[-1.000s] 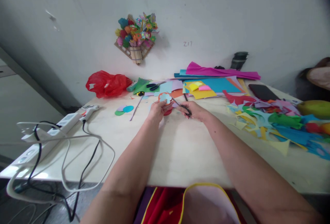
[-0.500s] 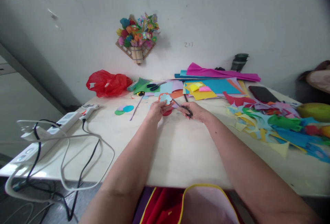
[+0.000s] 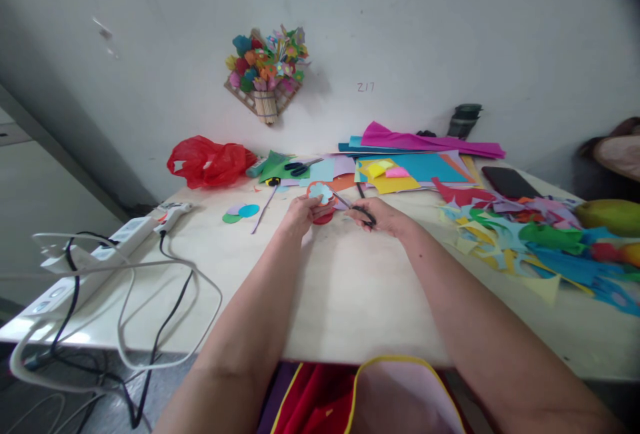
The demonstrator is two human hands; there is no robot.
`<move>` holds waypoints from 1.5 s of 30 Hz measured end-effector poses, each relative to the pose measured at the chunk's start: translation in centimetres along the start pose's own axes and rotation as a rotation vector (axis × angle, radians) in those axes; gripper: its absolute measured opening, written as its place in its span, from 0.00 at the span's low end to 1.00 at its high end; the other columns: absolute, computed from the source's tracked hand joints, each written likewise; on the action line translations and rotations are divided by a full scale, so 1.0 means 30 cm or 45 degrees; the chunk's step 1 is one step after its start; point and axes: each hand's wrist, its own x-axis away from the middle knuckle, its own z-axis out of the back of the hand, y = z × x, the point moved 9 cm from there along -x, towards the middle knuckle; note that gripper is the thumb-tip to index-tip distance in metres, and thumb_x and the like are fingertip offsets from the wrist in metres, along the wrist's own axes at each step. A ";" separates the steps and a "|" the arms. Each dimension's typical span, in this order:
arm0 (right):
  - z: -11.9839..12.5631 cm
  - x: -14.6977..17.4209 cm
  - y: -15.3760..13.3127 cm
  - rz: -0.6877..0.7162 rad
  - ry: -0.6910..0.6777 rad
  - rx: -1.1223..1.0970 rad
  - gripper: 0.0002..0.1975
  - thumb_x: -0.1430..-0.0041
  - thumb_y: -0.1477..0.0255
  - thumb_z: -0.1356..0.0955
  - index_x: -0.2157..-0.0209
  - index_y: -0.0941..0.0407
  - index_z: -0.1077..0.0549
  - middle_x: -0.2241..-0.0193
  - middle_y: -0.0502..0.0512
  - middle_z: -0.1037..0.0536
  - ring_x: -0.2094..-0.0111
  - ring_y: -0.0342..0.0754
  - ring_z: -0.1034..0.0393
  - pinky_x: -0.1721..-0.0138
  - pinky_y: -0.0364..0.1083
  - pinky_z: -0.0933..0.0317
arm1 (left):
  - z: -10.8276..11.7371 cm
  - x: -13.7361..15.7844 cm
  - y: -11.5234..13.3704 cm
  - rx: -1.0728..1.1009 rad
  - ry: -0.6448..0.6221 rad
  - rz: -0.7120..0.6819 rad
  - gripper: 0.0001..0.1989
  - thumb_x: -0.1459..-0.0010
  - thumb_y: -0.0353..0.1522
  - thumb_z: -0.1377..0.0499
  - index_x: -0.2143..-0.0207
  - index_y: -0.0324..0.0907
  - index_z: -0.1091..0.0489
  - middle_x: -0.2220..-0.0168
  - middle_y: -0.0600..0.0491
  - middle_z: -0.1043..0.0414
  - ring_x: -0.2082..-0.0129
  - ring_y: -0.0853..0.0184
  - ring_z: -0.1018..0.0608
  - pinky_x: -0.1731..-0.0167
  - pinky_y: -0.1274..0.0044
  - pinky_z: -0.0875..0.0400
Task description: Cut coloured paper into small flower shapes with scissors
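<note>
Here, at the far middle of the table [image 3: 350, 294], the left hand [image 3: 299, 213] pinches a small paper flower [image 3: 320, 192], pale blue on an orange backing, with its fingers curled shut round the lower edge. The right hand [image 3: 381, 215] is closed through the black handles of a pair of scissors [image 3: 354, 206], whose blades point left and reach the flower's right edge; how far the blades gape is too small to tell. A red paper piece [image 3: 324, 218] lies on the table just under the flower. Behind the hands sits a stack of coloured paper sheets [image 3: 415, 166], with a second pair of scissors [image 3: 299, 167] on a green sheet. Paper scraps [image 3: 530, 237] spread off to the right, a red plastic bag [image 3: 207, 162] lies far left, and a power strip [image 3: 100, 261] with cables sits at the left edge.
</note>
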 end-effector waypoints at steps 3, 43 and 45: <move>0.003 -0.001 0.002 0.018 -0.011 0.012 0.12 0.50 0.66 0.27 0.76 0.58 0.31 0.88 0.44 0.36 0.87 0.38 0.45 0.86 0.38 0.51 | 0.002 0.002 0.002 -0.008 -0.003 0.006 0.08 0.48 0.22 0.41 0.64 0.36 0.26 0.71 0.44 0.21 0.69 0.60 0.18 0.60 0.68 0.23; 0.020 0.043 -0.018 -0.074 -0.081 0.092 0.09 0.51 0.68 0.29 0.71 0.61 0.27 0.87 0.45 0.35 0.86 0.37 0.47 0.84 0.40 0.55 | 0.017 -0.029 0.010 -0.195 -0.276 0.000 0.05 0.53 0.25 0.35 0.70 0.33 0.26 0.73 0.46 0.22 0.70 0.62 0.18 0.60 0.72 0.24; 0.020 0.044 -0.019 -0.081 -0.082 0.099 0.10 0.51 0.68 0.29 0.70 0.61 0.27 0.87 0.44 0.35 0.86 0.36 0.47 0.84 0.40 0.55 | 0.016 -0.026 0.012 -0.203 -0.282 0.005 0.06 0.53 0.25 0.35 0.70 0.34 0.26 0.73 0.46 0.22 0.69 0.61 0.18 0.60 0.72 0.24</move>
